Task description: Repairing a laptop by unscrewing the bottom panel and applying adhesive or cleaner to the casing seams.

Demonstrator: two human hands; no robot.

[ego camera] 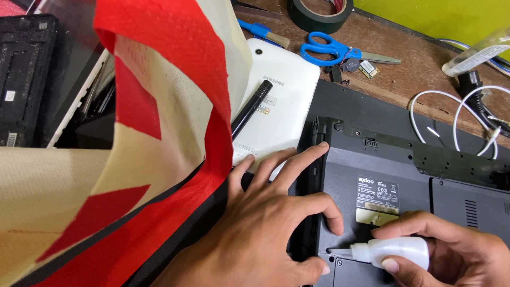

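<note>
Two hands: my left hand [265, 212] spreads flat, bracing the upturned black plastic laptop [393, 180]; my right hand [451, 252] pinches the small white squeeze bottle [396, 251], so squeeze gently, nozzle held on the seam.

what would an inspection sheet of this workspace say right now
surface: brown wooden bench, worn, partly covered by a dark mat
job's things: black plastic laptop lying underside up; small white squeeze bottle with its nozzle at the laptop's lower edge
clutter: white tablet face down with a black pen on it; blue-handled scissors; blue-handled brush; roll of dark tape; red and cream fabric bag at left
hands: left hand spread flat on the laptop's edge; right hand gripping the bottle
cables: white cables looped at right, with a black plug
surroundings: yellow-green wall behind the bench
</note>
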